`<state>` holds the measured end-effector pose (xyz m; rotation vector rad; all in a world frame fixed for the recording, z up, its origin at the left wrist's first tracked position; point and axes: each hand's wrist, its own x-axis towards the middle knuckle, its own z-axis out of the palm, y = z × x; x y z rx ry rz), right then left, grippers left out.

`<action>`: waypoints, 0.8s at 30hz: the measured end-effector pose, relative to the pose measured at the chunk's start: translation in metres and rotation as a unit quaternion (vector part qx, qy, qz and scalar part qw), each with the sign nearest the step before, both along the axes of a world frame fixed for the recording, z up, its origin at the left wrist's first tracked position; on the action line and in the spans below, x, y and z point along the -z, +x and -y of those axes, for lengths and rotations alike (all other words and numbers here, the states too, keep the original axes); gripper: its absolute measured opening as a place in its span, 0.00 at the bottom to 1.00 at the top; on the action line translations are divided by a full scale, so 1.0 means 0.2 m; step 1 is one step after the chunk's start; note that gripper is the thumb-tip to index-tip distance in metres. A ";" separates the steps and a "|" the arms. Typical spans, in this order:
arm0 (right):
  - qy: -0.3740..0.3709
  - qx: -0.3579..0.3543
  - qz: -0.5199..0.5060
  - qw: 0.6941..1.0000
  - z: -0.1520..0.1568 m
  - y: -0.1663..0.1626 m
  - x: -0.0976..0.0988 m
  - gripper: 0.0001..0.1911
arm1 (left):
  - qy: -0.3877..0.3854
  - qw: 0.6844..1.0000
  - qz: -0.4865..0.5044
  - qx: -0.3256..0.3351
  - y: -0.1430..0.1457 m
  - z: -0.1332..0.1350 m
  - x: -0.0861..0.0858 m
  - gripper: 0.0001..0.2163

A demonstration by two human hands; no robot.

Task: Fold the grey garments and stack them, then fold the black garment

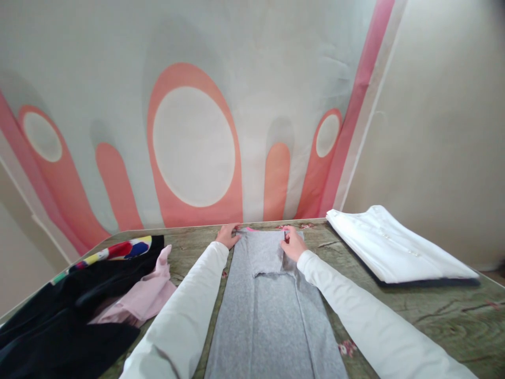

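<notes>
- Well to the left of your left hand (228, 235) lie a dark garment (59, 316) and a pink garment (145, 295).
- Your left hand pinches the grey knit (272, 310) at its far left corner.
- The knit, likely soft, light and limp, lies folded narrow on the desk (434, 316) between both hands; corners seem the best hold.
- Your right hand (292, 243) pinches its far right corner.
- Right of that hand sits a folded white shirt (394, 247).

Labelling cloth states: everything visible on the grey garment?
The grey garment is a soft, knit-looking fabric, folded lengthwise into a long narrow strip lying flat on the table. Its far end looks doubled back, forming a shorter flap on top. A lengthwise crease shows right of centre. The left hand touches the far left corner, grip unclear; the right hand pinches the far right corner. Its near end leaves the picture.
</notes>
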<state>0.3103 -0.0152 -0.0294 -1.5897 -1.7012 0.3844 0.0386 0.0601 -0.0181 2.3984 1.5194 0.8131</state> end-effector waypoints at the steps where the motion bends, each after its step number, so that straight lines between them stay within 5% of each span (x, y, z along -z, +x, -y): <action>1: 0.007 -0.002 -0.008 1.000 -0.01 0.00 0.00 0.24 | -0.003 1.000 0.003 0.010 0.00 -0.02 0.00 0.20; 7: 0.049 -0.022 -0.053 0.997 -0.02 0.01 0.01 0.21 | -0.010 0.998 0.011 0.054 -0.01 -0.11 0.00 0.11; 24: 0.018 -0.021 -0.111 0.993 -0.08 0.05 0.07 0.17 | 0.021 0.999 0.034 0.021 0.01 -0.11 -0.03 0.04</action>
